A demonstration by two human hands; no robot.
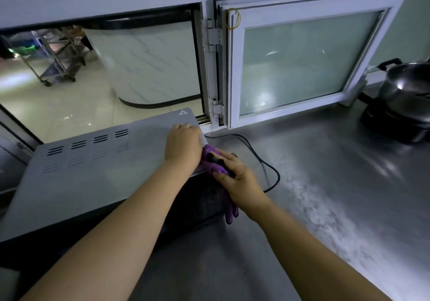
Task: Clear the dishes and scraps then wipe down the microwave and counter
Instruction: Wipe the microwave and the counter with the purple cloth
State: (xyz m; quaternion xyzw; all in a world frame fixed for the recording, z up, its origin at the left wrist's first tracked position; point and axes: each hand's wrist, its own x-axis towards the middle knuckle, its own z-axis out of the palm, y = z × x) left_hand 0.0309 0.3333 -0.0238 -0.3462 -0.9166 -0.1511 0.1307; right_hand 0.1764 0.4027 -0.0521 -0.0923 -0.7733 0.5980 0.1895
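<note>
The microwave [97, 172] is steadied by the flat left hand [183, 145]; the cloth [213, 163], gripped in the right hand [237, 179], should be pressed evenly along its right side.

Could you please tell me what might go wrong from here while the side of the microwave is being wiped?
The black power cord lies looped on the steel counter just beside the right hand, so the purple cloth could snag it. The left hand presses the grey microwave's top right edge, which might shift it. A hot-surface sticker suggests the top may be warm.
</note>
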